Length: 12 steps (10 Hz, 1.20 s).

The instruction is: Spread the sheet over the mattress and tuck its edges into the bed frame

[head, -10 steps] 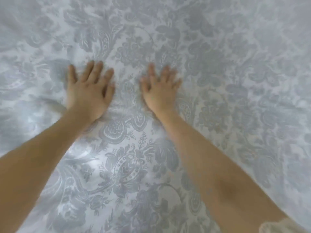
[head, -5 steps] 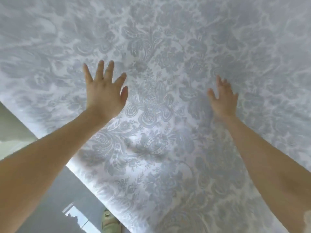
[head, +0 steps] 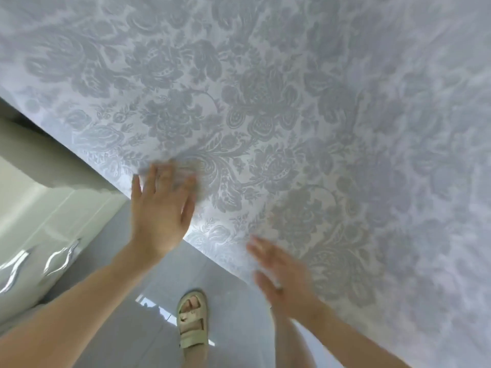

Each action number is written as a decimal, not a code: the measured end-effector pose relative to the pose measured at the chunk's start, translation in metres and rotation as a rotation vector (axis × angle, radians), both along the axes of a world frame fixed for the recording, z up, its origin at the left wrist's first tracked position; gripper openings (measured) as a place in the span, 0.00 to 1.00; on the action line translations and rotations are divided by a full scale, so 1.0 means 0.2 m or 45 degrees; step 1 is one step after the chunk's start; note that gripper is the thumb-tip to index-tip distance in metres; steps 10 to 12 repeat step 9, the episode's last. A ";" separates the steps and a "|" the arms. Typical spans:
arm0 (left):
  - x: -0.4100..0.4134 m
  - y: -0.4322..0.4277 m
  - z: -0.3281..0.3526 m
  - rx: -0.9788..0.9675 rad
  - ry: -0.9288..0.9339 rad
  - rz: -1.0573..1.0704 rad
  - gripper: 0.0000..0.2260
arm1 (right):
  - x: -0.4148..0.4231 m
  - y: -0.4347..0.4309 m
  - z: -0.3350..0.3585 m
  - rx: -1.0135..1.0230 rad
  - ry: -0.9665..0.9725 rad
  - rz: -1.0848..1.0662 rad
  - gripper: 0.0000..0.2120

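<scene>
Left hand (head: 159,216) withdrawn, sheet (head: 292,102) edge diagonal

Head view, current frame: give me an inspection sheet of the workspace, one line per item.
Surface: floral sheet lies smooth across the top, its near edge running diagonally.
Job's things: the sheet only; the mattress is hidden under it; whether the edge is tucked cannot be told.
Clutter: nothing seen.
Grippers: left hand open, fingers straight over the sheet's edge; right hand open, blurred, at the same edge nearer the person.
Cables: nothing seen.
Surroundings: glossy grey floor; a foot in a pale sandal; pale cabinet with silver handles at left.
</scene>
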<state>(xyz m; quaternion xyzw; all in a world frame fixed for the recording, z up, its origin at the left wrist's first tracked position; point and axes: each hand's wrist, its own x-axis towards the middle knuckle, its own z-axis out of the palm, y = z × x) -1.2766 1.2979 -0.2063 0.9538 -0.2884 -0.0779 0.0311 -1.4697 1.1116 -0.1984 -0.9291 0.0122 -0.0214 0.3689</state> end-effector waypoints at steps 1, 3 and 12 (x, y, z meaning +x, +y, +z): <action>0.09 -0.30 0.06 -0.124 -0.120 -0.267 0.19 | 0.27 -0.50 0.06 -0.269 -0.009 -0.584 0.21; -0.27 -0.66 -0.16 0.117 0.077 -0.650 0.29 | -0.33 -0.66 -0.18 -0.623 1.022 -1.413 0.33; -0.62 -0.87 0.14 0.341 0.421 -0.530 0.17 | -1.28 -0.77 0.25 -0.008 1.241 -1.647 0.18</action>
